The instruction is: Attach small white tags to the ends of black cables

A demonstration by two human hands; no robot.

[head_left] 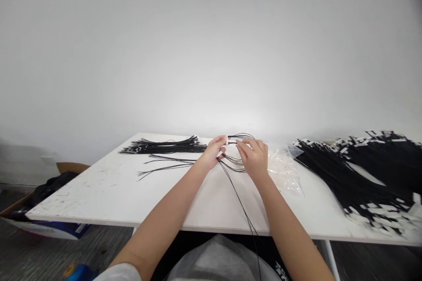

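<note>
Over the middle of the table, my left hand is closed on a small white connector, pinched between thumb and fingers. Thin black wires loop out of it to the right, and several more wires curve below my palm. My right hand pinches one black wire just right of the connector; whether its tip is inside cannot be made out. Long wire ends hang over the front table edge, while others trail left across the top. A bundle of black wires lies behind my left hand.
The white table stands against a pale wall. Right of my right hand lies a clear plastic bag with small pale pieces. A large heap of black cables with white ends covers the right side. An open cardboard box sits at lower left.
</note>
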